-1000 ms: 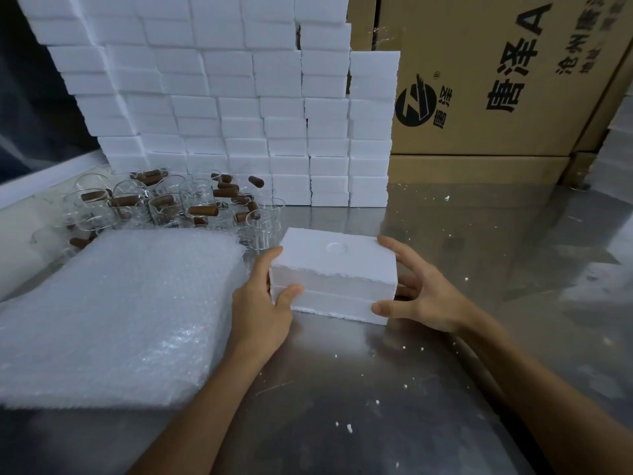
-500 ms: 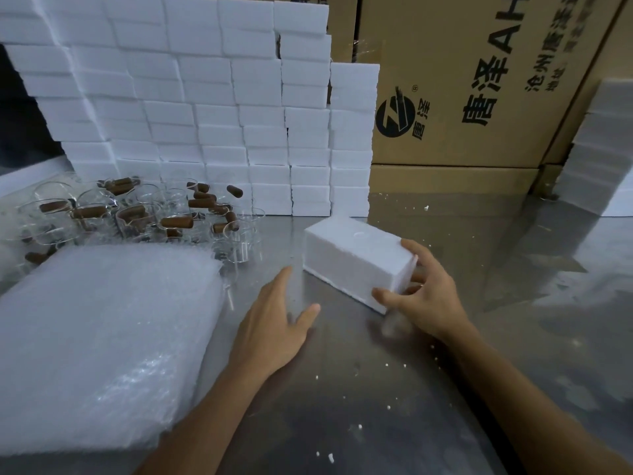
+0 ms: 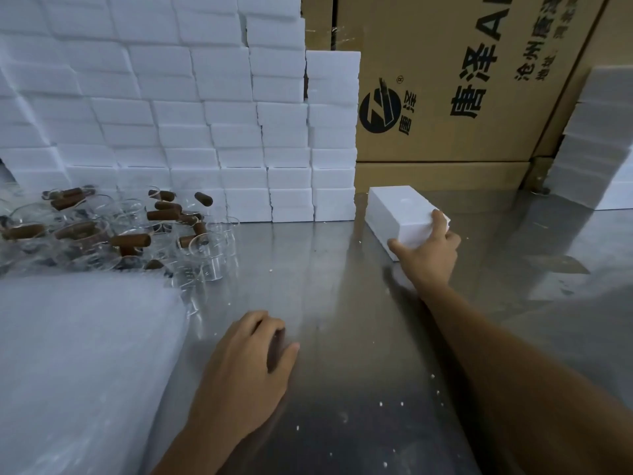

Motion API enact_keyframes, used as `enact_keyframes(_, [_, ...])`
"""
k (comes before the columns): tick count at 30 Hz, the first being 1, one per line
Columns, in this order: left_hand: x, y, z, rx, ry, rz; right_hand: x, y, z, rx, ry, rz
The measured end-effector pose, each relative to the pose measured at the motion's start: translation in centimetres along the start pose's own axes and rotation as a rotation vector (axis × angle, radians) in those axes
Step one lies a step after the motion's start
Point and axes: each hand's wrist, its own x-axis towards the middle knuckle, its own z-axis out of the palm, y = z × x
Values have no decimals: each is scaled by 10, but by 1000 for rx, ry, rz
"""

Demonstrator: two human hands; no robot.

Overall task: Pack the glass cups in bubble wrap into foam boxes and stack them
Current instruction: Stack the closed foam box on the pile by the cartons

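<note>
— How many foam boxes are out loose?

— One foam box (image 3: 400,214) on the steel table (image 3: 342,337), just beside the stacked wall of boxes (image 3: 205,114). The right hand (image 3: 428,255) grips its near end, thumb on one side, fingers curled over the top corner.

— And the left hand (image 3: 246,368)?

— Holding nothing, fingers loosely curled, beside the one pile of bubble wrap (image 3: 82,365).

— The glass cups (image 3: 113,231)?

— Clustered at the far left, overlapping and clear, perhaps a dozen; the count is unsure. A second foam stack (image 3: 596,149) is cut off at the right edge.
</note>
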Motion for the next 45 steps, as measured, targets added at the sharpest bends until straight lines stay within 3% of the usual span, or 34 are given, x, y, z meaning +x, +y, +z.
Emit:
enact_keyframes(10, [8, -2, 6, -35, 74, -130, 52, -9, 55, -31, -7, 65])
enact_keyframes(26, [16, -1, 7, 32, 138, -68, 97, -22, 105, -143, -25, 114])
enact_keyframes(45, [24, -1, 9, 115, 152, 15, 108, -24, 114, -185, -79, 59])
